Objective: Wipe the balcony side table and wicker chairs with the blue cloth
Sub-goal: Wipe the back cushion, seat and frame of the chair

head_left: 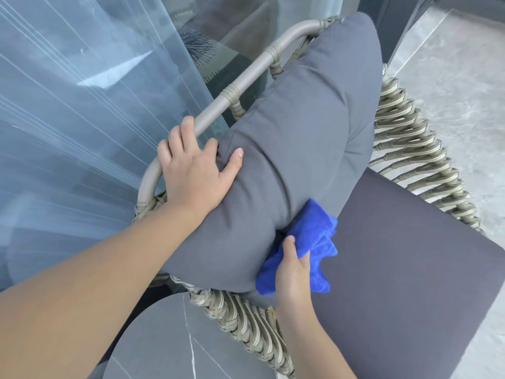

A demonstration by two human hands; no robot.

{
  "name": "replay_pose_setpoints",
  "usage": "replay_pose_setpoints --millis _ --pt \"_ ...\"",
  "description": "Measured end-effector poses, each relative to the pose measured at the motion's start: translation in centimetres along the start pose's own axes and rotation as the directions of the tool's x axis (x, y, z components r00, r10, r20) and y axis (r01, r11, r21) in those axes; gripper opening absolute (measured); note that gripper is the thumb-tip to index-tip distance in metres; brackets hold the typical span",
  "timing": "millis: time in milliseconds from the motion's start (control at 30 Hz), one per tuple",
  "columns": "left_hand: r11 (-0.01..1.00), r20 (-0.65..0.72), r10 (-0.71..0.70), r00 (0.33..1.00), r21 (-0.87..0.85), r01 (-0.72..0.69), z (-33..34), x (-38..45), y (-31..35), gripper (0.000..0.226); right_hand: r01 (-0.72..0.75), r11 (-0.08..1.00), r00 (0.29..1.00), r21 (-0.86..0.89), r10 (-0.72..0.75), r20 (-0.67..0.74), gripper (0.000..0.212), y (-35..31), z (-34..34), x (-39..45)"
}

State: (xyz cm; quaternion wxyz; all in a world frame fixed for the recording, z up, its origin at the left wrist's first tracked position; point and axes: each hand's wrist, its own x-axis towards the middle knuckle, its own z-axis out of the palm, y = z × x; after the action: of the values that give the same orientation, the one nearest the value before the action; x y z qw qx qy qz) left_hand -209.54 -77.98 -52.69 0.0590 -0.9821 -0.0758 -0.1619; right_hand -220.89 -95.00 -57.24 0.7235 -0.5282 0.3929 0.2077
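Fingers [293, 243] of your right hand [293, 272] curl round the blue cloth [314, 233], bunched against the lower edge of the grey back cushion [300, 138]. Left hand [195, 170] lies flat, fingers spread, on the cushion's corner and the chair's frame tube [246, 80]. Cloth looks soft, light and limp: keep it bunched in the fist. Cushion looks plump and yielding; brace it. Wicker weave [246, 321] is ridged and may snag. Side-table surface [169, 340] sits just beside the chair.

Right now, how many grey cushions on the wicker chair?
2. The back cushion leans on the chair frame, held by the left hand. The darker seat cushion lies flat below. More may be hidden.
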Motion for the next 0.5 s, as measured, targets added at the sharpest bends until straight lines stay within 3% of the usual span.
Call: replay_pose_setpoints --millis 300,500 --pt "0.999 0.019 -0.012 1.0 -0.031 0.012 0.1 0.1 0.1 0.067 -0.016 0.999 0.997 0.05 0.012 0.071 0.025 -4.1 2.0 -2.8" --pt "0.989 0.208 -0.046 0.977 -0.126 0.074 -1.9 0.5 -0.2 0.07 0.052 0.998 0.983 0.03 -0.056 0.177 0.02 -6.6 4.4 -7.4"
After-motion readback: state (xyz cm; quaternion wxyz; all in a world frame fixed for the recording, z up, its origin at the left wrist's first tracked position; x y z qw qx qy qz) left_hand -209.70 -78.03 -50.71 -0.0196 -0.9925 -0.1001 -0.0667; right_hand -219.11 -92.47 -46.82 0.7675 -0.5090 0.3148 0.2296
